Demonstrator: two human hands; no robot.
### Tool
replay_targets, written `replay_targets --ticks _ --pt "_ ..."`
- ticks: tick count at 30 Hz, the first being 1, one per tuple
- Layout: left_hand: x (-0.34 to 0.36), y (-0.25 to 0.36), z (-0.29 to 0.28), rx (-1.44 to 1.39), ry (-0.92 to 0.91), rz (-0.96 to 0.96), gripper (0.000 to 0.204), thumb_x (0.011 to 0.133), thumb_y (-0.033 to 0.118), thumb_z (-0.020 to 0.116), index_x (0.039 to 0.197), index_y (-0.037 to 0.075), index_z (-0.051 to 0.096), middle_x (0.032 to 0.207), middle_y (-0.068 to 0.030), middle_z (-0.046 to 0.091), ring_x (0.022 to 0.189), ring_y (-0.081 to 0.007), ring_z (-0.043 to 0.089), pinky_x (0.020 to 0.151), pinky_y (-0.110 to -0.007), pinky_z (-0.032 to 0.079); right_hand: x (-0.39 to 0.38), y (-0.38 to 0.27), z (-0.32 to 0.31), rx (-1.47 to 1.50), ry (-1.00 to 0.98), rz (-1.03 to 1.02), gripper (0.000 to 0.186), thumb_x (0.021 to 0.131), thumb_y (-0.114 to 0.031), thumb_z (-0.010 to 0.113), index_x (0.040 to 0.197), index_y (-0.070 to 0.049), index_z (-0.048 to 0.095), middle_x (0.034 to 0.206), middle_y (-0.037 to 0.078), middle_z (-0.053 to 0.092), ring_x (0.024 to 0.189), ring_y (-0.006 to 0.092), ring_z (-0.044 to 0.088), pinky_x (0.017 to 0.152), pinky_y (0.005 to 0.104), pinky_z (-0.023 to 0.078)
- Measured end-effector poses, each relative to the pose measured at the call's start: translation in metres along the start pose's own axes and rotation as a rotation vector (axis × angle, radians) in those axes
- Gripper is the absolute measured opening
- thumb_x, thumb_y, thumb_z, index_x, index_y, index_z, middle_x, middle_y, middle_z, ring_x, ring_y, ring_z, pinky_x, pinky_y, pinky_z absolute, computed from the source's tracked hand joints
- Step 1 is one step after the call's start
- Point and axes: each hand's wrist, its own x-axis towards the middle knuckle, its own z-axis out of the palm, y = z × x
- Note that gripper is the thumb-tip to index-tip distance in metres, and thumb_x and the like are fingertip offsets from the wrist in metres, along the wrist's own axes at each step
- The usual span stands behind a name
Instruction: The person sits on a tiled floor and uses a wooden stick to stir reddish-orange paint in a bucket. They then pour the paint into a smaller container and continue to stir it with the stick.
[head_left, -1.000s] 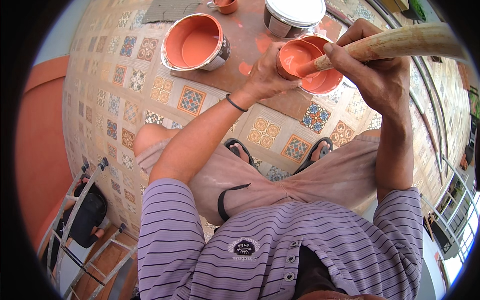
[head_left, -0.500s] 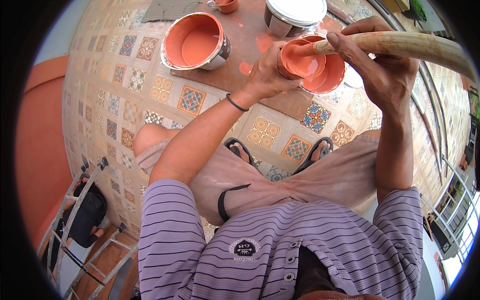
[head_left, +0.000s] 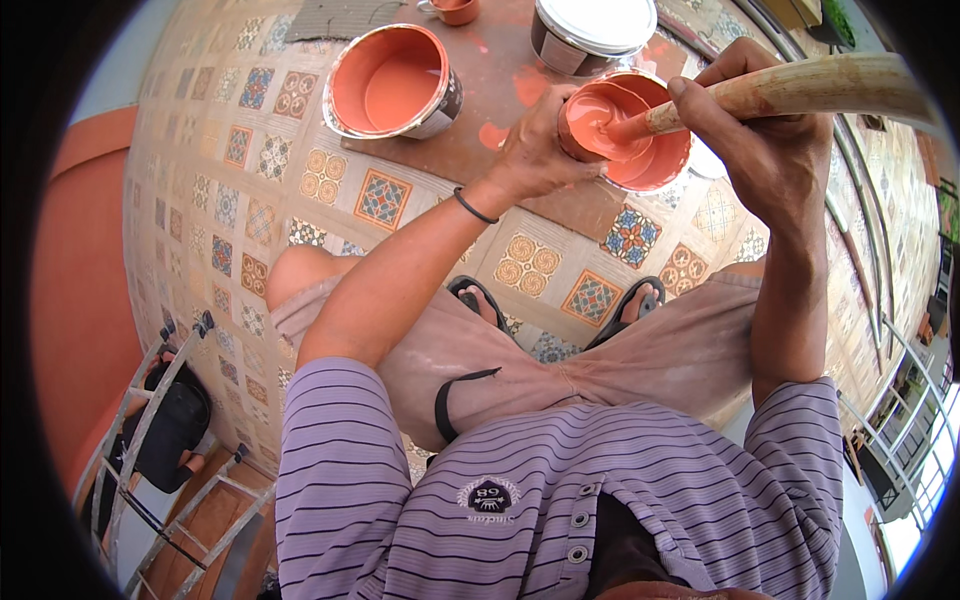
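My left hand (head_left: 540,150) is wrapped round a small orange-coated cup (head_left: 570,130) of orange paint, tilted toward me. In my right hand (head_left: 770,155) is a thick, pale wooden stick (head_left: 790,88), gripped between thumb and fingers. Its paint-covered end dips into the cup, where the paint shows swirl marks. Directly under and behind the cup is a paint bucket (head_left: 672,160) with orange-smeared inner walls. The cup partly hides this bucket, so I cannot tell whether they touch.
A larger open bucket (head_left: 343,100) of orange paint stands left on a paint-spotted brown board (head_left: 580,205). Behind are a white-lidded tub (head_left: 597,22) and a small orange mug (head_left: 455,12). A ladder (head_left: 150,420) and a person in dark clothes (head_left: 175,425) are at lower left.
The stick's painted end has shifted toward me and slightly right inside the cup, and the paint's surface has new swirls. My right hand has moved a little; the left keeps its hold.
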Motion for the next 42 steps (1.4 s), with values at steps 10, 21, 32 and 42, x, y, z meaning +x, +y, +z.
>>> replay_targets --ticks 10,21,32,42 --pt "0.000 0.001 0.001 -0.076 -0.003 -0.046 0.096 0.075 0.023 0.104 0.153 0.009 0.051 0.146 -0.0155 0.069 0.135 -0.0324 0.072 0.111 -0.045 0.062 -0.003 0.003 0.006 -0.031 0.034 -0.101 0.012 0.098 -0.008 0.091 0.101 0.002 0.084 0.093 0.003 0.078 0.081 0.0085 0.074 0.069 0.0237 0.056" --pt "0.005 0.012 0.000 0.093 0.030 0.100 0.099 0.074 0.016 0.104 0.158 0.008 0.051 0.147 -0.0153 0.068 0.132 -0.0307 0.071 0.107 -0.045 0.064 -0.013 -0.021 0.002 0.259 0.027 0.123 0.017 0.095 -0.011 0.094 0.103 0.002 0.086 0.099 0.004 0.077 0.087 0.0113 0.075 0.072 0.0282 0.060" --pt "0.007 0.012 -0.001 0.197 0.081 0.203 0.098 0.068 0.022 0.107 0.149 0.008 0.054 0.143 -0.0166 0.068 0.130 -0.0405 0.069 0.107 -0.052 0.060 -0.036 -0.059 0.036 0.006 0.152 0.383 0.023 0.099 -0.018 0.091 0.110 0.000 0.080 0.096 0.003 0.079 0.084 0.0106 0.073 0.076 0.0298 0.060" --pt "0.007 0.007 -0.002 0.193 0.034 0.170 0.095 0.070 0.022 0.105 0.148 0.008 0.053 0.140 -0.0171 0.066 0.129 -0.0411 0.068 0.103 -0.050 0.060 -0.021 -0.070 0.011 -0.006 -0.106 0.453 0.021 0.100 -0.018 0.089 0.110 -0.001 0.083 0.105 0.008 0.082 0.089 0.0148 0.078 0.076 0.0301 0.063"
